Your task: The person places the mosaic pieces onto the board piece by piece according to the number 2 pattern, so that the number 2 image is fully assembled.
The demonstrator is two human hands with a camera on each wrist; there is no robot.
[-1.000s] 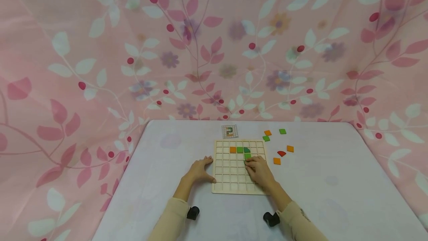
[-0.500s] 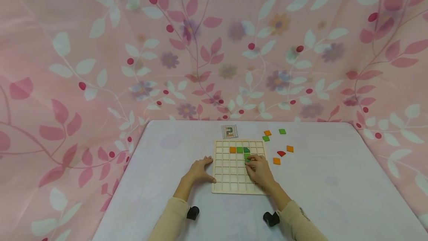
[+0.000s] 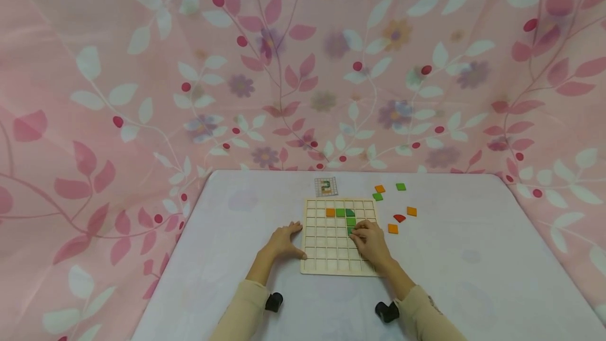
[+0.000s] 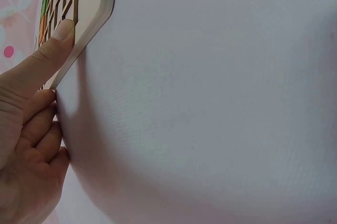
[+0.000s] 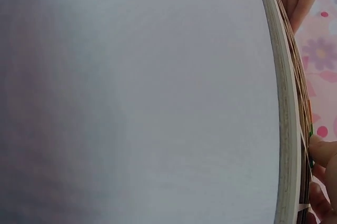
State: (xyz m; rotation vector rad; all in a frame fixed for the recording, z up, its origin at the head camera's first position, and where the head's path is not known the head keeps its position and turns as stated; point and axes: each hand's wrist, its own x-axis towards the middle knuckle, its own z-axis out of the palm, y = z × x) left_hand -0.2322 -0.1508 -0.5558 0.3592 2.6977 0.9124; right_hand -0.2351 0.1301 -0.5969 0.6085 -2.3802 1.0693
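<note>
A green tile [image 3: 351,230] sits under the fingertips of the right hand [image 3: 371,241], in a cell of the wooden grid board [image 3: 316,266], just below two other green tiles [image 3: 350,217] that run in a column away from the hand; a further green tile and an orange tile [image 3: 330,212] extend to the left along the upper row. Whether the right fingers pinch the tile or only press it down cannot be told from here. The left hand [image 3: 282,241] lies flat with fingers relaxed against the board's left edge, thumb [image 4: 52,50] on the frame, steadying it. The right hand is plainly the nearer to the tile. Beyond the right hand, to its right, loose tiles [image 3: 392,228] in orange, red and green lie scattered, and a small pattern card [image 3: 325,186] rests past the board's far edge. All stands on a white table [image 3: 473,257], backed by a pink floral curtain [image 3: 142,67].
</note>
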